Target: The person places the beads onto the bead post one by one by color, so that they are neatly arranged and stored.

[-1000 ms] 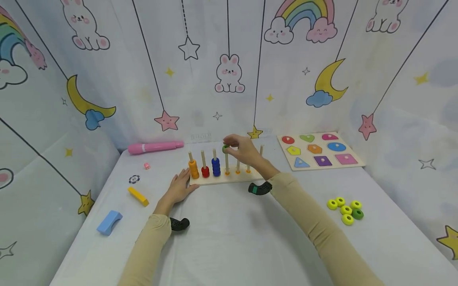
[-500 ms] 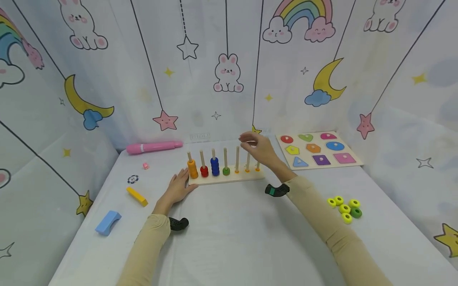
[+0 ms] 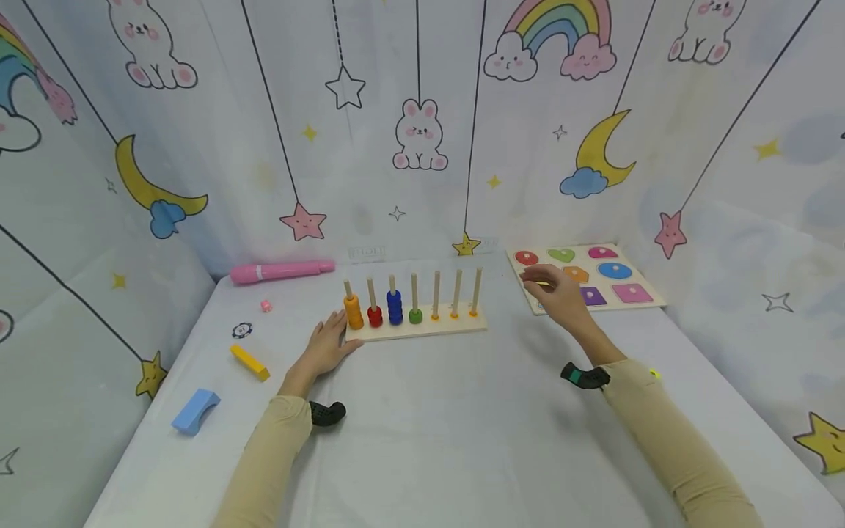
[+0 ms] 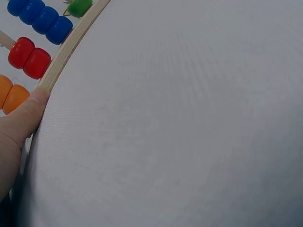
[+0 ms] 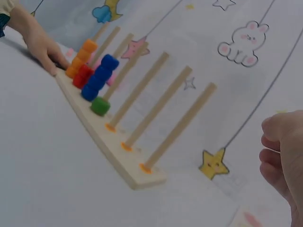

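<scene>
Beads [image 3: 394,308]: orange, red, blue, green. Peg board [image 3: 422,332]: pale wood. Tabletop [image 3: 422,425]: white. Sleeves [image 3: 271,462]: beige. Backdrop [image 3: 370,37]: white, rabbit-star-moon print.

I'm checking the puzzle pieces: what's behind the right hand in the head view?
Part of the shape board. The purple square shows beside the right hand, its left side covered; whatever lies fully behind the hand cannot be seen.

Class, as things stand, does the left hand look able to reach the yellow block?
Probably yes: only tabletop shows between the left hand and the yellow block, though that hand touches the pegboard.
</scene>
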Motion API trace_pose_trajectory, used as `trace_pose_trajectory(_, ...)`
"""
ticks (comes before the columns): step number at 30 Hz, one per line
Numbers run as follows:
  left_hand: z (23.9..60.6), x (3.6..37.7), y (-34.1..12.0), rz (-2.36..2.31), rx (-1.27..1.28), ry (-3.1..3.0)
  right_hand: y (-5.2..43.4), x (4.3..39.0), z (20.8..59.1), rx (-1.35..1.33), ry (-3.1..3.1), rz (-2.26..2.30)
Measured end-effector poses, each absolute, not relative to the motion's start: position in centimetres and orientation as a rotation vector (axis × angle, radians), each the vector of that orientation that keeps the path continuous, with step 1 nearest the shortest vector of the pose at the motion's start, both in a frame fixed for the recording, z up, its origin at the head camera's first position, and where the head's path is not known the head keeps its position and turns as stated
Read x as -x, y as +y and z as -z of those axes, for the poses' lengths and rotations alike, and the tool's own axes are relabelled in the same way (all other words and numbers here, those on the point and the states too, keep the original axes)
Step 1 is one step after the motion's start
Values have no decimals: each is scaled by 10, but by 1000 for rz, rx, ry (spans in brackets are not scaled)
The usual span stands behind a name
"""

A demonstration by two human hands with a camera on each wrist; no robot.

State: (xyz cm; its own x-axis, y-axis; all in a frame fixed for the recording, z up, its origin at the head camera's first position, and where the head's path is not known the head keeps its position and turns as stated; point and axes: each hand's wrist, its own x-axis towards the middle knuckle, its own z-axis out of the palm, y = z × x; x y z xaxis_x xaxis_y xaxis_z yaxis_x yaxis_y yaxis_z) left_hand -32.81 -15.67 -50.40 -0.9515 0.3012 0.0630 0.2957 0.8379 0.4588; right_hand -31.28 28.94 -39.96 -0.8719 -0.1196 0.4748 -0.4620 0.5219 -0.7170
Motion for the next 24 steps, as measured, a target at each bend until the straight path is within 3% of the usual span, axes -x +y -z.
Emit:
trace_pose_trajectory(14, 503, 331, -156, -744, -486, 2983, 395, 277, 452, -145, -2481, -1214)
trace_pose_trajectory(24, 501, 329, -156, -751, -479, 2977, 441, 237, 473, 123, -2479, -1124)
